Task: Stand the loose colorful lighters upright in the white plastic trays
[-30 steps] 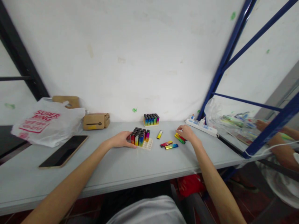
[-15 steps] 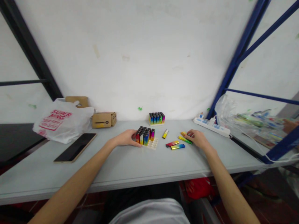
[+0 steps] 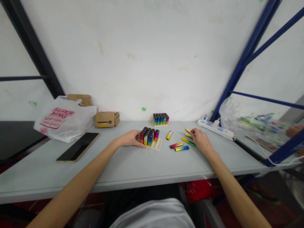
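Observation:
My left hand (image 3: 131, 138) is closed around the left side of a group of upright, colourful lighters (image 3: 148, 136) with black tops. They stand in a cream tray (image 3: 156, 144) whose bare holes show on the right. Pinched in the fingers of my right hand (image 3: 199, 139) is a gold-yellow lighter (image 3: 188, 130), its far end tilted up off the table. Loose lighters lie near that hand: a green-yellow one (image 3: 188, 142), a red-yellow one (image 3: 176, 145), a blue-yellow one (image 3: 182, 148) and, farther off, a yellow one with a pale end (image 3: 169, 135).
A second filled lighter tray (image 3: 161, 119) stands by the wall. On the left are a phone (image 3: 78, 147), a white plastic bag (image 3: 64, 118) and a small cardboard box (image 3: 106, 119). A power strip (image 3: 215, 129) lies right. Another person's hand (image 3: 294, 130) shows at the far right.
My right hand has lifted the gold-yellow lighter from the loose ones, uncovering another lighter beneath. My left hand stays at the tray. The view has shifted slightly.

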Action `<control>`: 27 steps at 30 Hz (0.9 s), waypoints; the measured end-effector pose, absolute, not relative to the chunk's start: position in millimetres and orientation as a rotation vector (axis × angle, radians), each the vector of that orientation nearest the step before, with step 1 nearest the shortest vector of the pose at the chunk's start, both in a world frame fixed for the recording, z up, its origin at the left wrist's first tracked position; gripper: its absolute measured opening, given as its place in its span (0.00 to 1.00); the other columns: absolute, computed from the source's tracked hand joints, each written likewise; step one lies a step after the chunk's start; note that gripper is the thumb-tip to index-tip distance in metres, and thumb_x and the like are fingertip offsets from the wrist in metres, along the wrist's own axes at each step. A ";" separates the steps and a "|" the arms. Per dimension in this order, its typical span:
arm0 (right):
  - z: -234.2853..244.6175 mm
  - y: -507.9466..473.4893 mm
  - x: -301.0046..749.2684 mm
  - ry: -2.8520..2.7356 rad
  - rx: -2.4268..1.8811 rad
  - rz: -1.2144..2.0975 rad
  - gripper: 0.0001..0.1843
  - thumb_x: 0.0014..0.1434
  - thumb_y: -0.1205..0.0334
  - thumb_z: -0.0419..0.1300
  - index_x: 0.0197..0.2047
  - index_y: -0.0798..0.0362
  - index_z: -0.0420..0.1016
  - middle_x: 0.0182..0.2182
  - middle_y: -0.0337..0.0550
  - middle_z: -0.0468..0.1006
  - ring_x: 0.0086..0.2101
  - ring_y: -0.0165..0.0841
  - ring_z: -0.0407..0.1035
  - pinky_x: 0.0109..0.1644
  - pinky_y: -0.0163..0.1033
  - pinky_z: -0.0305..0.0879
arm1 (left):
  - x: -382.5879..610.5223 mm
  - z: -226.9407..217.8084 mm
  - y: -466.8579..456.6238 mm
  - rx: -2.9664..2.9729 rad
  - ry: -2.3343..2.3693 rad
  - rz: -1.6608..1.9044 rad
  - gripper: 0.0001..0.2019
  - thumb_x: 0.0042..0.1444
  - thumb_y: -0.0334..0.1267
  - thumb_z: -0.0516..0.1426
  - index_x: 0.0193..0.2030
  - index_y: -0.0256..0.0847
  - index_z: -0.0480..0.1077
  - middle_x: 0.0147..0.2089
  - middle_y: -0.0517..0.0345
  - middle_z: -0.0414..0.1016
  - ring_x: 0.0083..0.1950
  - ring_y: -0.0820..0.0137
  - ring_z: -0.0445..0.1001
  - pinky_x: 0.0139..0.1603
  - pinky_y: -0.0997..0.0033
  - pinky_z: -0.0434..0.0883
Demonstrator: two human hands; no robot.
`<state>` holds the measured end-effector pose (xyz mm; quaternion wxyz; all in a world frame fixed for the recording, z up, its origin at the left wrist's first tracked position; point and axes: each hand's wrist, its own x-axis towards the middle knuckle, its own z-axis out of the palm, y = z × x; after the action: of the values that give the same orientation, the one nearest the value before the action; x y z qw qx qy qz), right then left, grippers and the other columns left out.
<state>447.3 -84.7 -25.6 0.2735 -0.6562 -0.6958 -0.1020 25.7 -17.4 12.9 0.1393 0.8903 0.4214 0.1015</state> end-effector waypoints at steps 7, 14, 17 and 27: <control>-3.7 -70.8 432.6 -1.480 -1.388 0.069 0.29 0.64 0.36 0.51 0.49 0.55 0.73 0.23 0.38 0.73 0.21 0.31 0.65 0.28 0.36 0.60 | 26.2 14.9 -18.6 2.594 1.190 0.275 0.38 0.39 0.69 0.62 0.45 0.37 0.73 0.40 0.53 0.77 0.38 0.60 0.72 0.36 0.70 0.64; 39.9 -31.0 367.0 -1.172 -1.041 0.360 0.28 0.57 0.35 0.59 0.32 0.55 0.73 0.22 0.38 0.71 0.24 0.28 0.62 0.29 0.35 0.62 | 25.4 13.5 -18.2 2.595 1.187 0.278 0.37 0.40 0.69 0.62 0.45 0.37 0.72 0.40 0.53 0.76 0.38 0.61 0.72 0.36 0.69 0.65; 35.0 -29.7 341.4 -1.263 -0.996 0.618 0.29 0.58 0.32 0.55 0.30 0.52 0.67 0.24 0.37 0.69 0.26 0.28 0.65 0.31 0.34 0.66 | 25.0 11.5 -17.3 2.584 1.205 0.286 0.38 0.39 0.69 0.62 0.45 0.37 0.73 0.40 0.53 0.77 0.38 0.60 0.73 0.36 0.69 0.65; -10.5 -64.4 292.9 -1.701 -0.943 1.057 0.24 0.64 0.36 0.50 0.33 0.49 0.60 0.21 0.31 0.60 0.18 0.26 0.53 0.20 0.32 0.52 | 24.9 11.6 -17.1 2.617 1.221 0.258 0.38 0.40 0.70 0.62 0.45 0.37 0.73 0.40 0.51 0.77 0.39 0.58 0.73 0.37 0.68 0.65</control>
<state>292.9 -64.4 -10.5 0.4474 -0.3810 -0.6873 0.4269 24.9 -17.1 11.6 0.1210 0.8960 0.4179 0.0884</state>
